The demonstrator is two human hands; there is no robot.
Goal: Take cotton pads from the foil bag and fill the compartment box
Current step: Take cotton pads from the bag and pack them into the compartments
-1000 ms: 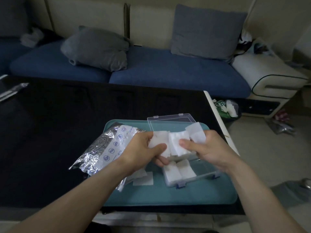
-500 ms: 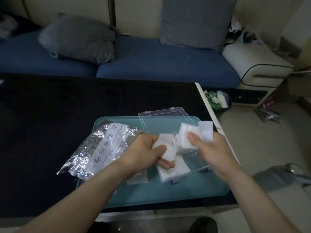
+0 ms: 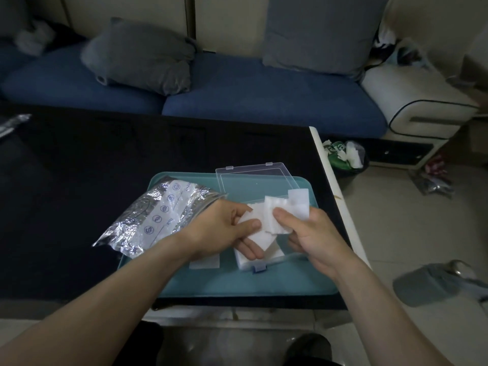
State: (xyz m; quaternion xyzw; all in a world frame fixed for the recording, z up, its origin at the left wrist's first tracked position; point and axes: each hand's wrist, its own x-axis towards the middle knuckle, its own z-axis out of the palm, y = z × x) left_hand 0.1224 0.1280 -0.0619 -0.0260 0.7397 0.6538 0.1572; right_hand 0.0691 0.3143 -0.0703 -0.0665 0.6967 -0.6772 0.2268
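Observation:
Over the clear compartment box (image 3: 250, 265) both hands hold a loose bunch of white cotton pads (image 3: 274, 215). My left hand (image 3: 224, 231) pinches the pads from the left, thumb on top and fingers underneath. My right hand (image 3: 314, 233) grips them from the right, thumb pressed on the top pad. The box's near compartment holds white pads, and its clear lid (image 3: 253, 178) lies open behind. The silver foil bag (image 3: 155, 217) lies to the left, half on the teal tray (image 3: 237, 283). One loose pad (image 3: 204, 264) lies on the tray under my left wrist.
The tray sits at the right end of a black table (image 3: 105, 159), close to its white edge (image 3: 335, 202). A blue sofa with grey cushions (image 3: 142, 54) runs behind. A bin with rubbish (image 3: 346, 157) stands on the floor to the right.
The hands, which were pulling the pads apart, have come back together over the box. The right hand dropped slightly and its pads now overlap those in the left hand.

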